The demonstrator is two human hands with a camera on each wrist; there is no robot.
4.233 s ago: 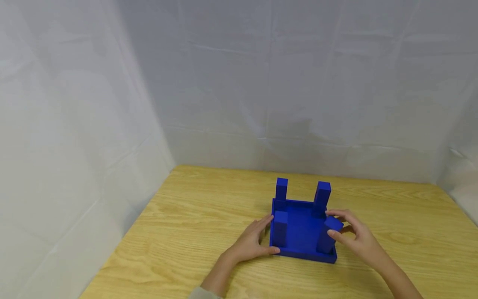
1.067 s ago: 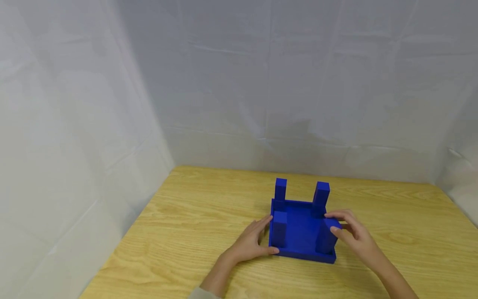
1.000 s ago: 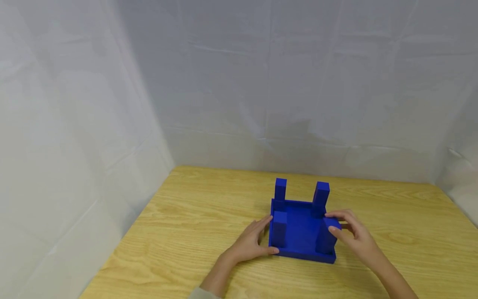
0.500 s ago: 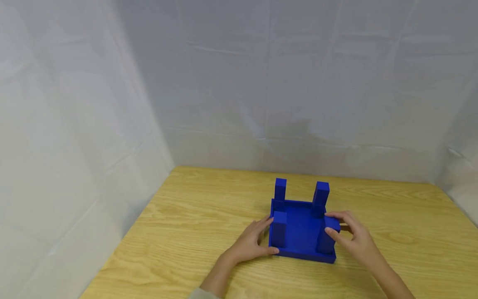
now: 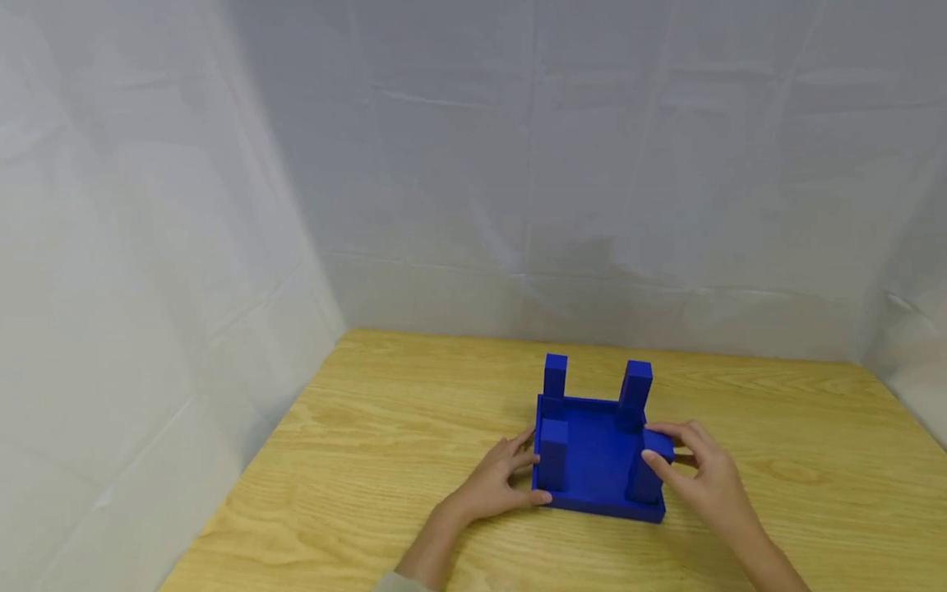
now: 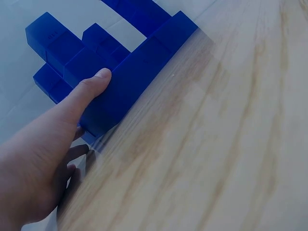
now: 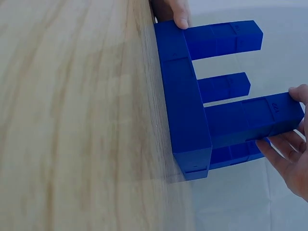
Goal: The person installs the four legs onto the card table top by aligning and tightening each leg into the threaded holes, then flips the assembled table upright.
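Observation:
A blue square base [image 5: 592, 460] lies on the wooden table with a blue post upright at each corner. My left hand [image 5: 510, 477] rests against its left side, thumb at the front left corner and fingers straight beside the near-left post [image 5: 552, 454]. My right hand [image 5: 676, 456] pinches the top of the near-right post [image 5: 645, 481] between thumb and fingers. In the left wrist view my thumb [image 6: 84, 94] presses the base's edge [image 6: 139, 77]. The right wrist view shows my fingers [image 7: 288, 159] around the post [image 7: 250, 120], which stands on the base [image 7: 183, 96].
The two far posts [image 5: 555, 376] [image 5: 637, 386] stand untouched. The wooden table [image 5: 385, 427] reaches white fabric walls behind and on both sides. The table's left edge runs diagonally toward the near left.
The near-right post, tilted outward 4.2 s ago, now stands nearly upright in its corner. My right hand has stayed on its top. The left hand has barely moved.

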